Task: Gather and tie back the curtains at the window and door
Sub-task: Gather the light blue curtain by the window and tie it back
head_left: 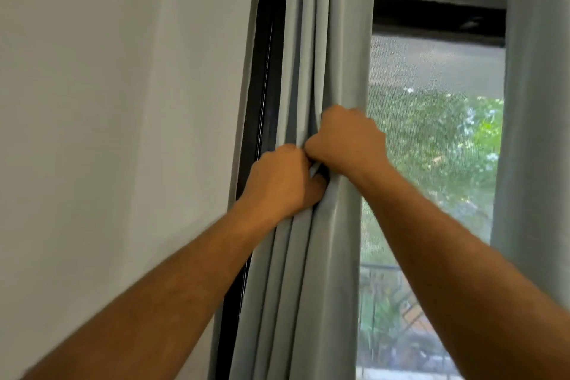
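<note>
Here, left hand (279,182) and right hand (347,140) touching, both clenched around the bunched curtain (311,40) mid-height.

The curtain (311,55) is matt, smooth grey-blue cloth. The wall (123,86) is matt paint. The window frame (265,71) is dark and slightly glossy.

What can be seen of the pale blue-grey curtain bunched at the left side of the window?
The pale blue-grey fabric curtain hangs in deep vertical folds, gathered into a narrow bundle against the dark window frame. It looks thick, matte and opaque. Its top and hem run out of view. The left hand and right hand are both closed around the bundle at mid-height, pinching the folds together there. No tie-back can be made out.
</note>
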